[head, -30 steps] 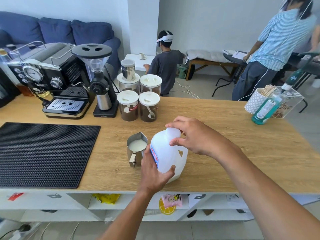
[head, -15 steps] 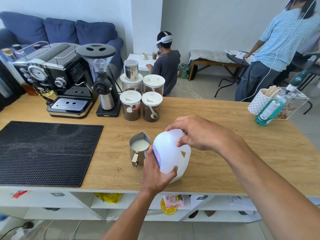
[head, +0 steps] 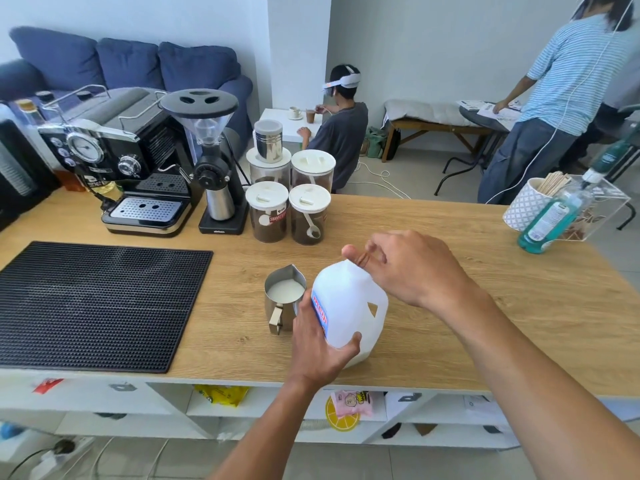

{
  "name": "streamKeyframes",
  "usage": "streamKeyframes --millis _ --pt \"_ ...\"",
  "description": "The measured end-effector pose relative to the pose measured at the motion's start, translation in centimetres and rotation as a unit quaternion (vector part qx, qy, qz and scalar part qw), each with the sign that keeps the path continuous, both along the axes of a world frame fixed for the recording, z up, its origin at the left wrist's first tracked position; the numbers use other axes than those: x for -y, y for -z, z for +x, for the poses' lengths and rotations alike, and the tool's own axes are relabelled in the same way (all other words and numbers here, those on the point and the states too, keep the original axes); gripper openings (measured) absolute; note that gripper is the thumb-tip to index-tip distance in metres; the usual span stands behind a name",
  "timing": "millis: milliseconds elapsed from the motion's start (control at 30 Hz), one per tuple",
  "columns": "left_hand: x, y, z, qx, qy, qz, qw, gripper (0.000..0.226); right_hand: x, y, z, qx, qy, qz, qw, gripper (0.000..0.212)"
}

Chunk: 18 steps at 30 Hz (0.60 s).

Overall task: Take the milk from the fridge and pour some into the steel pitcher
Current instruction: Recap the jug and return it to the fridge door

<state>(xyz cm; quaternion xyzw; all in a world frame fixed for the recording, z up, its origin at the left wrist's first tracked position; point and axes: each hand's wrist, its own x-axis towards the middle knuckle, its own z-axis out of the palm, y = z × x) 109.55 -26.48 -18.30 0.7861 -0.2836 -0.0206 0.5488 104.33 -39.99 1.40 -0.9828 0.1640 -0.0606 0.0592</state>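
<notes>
Stood upright near the front edge of the wooden counter (head: 485, 306): white milk jug (head: 349, 306), touching or just beside the steel pitcher (head: 282, 303) on its left, milk showing inside. Left hand (head: 320, 344) wrapped around the jug's lower side, thumb across the front, label partly covered. Right hand (head: 405, 268) curled over the jug's top, fingers (head: 377, 249) blurred and pinched together; cap hidden beneath, grip on it impossible to tell.
</notes>
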Motion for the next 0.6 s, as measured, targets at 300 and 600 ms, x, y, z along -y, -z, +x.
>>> streamKeyframes --millis 300,600 --pt "0.0 0.0 -0.1 0.007 -0.001 0.004 1.0 0.101 0.3 0.4 0.4 -0.059 -0.073 0.119 0.988 0.042" --pt "-0.1 -0.1 -0.2 0.006 -0.001 0.0 1.0 0.098 -0.4 1.2 0.0 -0.026 -0.065 0.043 0.997 0.045"
